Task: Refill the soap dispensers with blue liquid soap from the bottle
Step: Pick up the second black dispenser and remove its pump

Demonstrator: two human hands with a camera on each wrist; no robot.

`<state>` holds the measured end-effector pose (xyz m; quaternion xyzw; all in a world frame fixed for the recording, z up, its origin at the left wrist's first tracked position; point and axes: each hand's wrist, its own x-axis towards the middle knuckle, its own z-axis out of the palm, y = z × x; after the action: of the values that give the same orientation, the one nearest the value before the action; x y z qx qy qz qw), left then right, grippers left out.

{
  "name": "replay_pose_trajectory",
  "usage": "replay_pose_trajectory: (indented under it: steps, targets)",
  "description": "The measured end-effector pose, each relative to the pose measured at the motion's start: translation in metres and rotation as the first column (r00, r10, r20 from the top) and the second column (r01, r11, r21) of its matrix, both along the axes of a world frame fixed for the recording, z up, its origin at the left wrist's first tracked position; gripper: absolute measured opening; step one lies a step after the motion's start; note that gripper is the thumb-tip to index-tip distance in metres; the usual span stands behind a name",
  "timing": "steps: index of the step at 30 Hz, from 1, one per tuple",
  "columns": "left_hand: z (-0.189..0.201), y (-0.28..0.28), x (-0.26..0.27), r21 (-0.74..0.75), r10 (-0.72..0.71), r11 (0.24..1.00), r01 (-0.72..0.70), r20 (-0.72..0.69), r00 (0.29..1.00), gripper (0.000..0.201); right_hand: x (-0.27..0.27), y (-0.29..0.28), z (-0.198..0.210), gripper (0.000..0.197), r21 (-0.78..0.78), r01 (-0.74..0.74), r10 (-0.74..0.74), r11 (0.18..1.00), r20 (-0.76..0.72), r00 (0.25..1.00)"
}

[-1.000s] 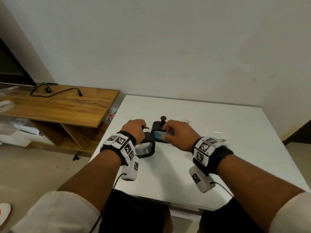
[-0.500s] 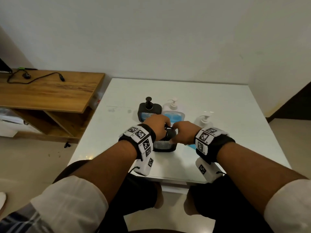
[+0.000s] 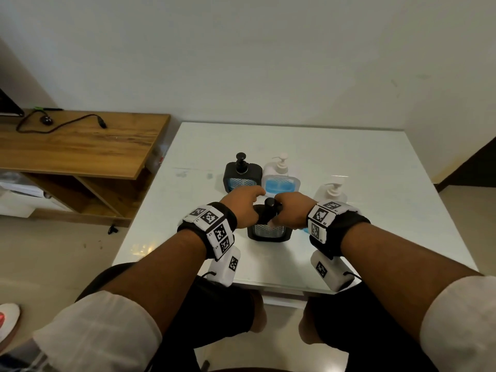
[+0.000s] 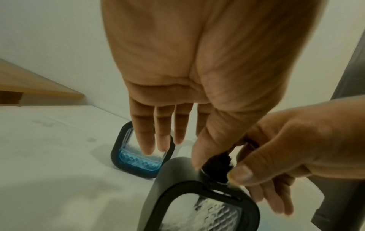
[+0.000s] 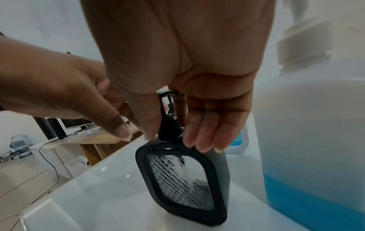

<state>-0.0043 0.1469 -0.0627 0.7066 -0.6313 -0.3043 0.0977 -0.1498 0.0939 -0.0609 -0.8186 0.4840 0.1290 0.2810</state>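
While both hands meet over the near black dispenser [image 3: 269,232] at the front-middle of the white table [image 3: 375,162], the pump [image 5: 168,118] is what they're on. Right hand [image 3: 291,210]: thumb and fingers curl around the pump neck, tips down by the collar w/ the pump head up under the palm, so it's gripping the pump. Left hand [image 3: 243,204]: thumb tip sits against the other side of the pump base; the other fingers [image 4: 146,137] hang straight and loose, not around anything. Dispenser stands on the table, its clear diamond-pattern window looks empty, no blue in it afaict.

Behind it there's a 2nd black dispenser [image 3: 242,174] w/ a bit of blue at the bottom, touching or just beside a clear pump dispenser [image 3: 280,181] that has blue soap inside. Big soap bottle [image 3: 331,191] w/ a white pump stands just right of the right hand, blue liquid low in it in the right wrist view. Wood shelf unit [image 3: 80,146] off to the left w/ a black cable [image 3: 61,124] on top.
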Motion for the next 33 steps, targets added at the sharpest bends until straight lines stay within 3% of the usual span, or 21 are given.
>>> replay_pose_trajectory:
  steps: [4, 8, 15, 19, 33]
  targets:
    - [-0.014, 0.001, 0.007, 0.058, -0.033, 0.998, 0.028, 0.084, 0.996, 0.073, 0.007, -0.003, -0.005, 0.031, -0.048, 0.002, 0.0, 0.999, 0.029, 1.0]
    - [-0.022, 0.0, 0.01, 0.078, -0.01, 0.997, 0.005, 0.066, 0.998, 0.077, 0.02, -0.003, -0.006, 0.036, -0.134, -0.027, 0.027, 0.991, 0.001, 1.0]
    - [-0.035, 0.005, 0.007, 0.045, -0.004, 0.999, 0.005, -0.027, 1.0, 0.048, 0.036, 0.002, -0.011, 0.031, -0.258, -0.037, 0.028, 0.965, -0.04, 0.999]
    - [-0.034, 0.006, 0.008, 0.01, -0.013, 1.0, 0.013, -0.002, 1.0, 0.034, 0.033, 0.002, -0.014, 0.038, -0.249, 0.006, -0.016, 0.969, -0.038, 0.999]
    - [-0.03, 0.01, 0.007, 0.006, -0.089, 0.996, 0.089, 0.026, 0.996, 0.027, 0.035, 0.001, -0.016, 0.028, -0.214, -0.093, 0.083, 0.972, -0.055, 0.995]
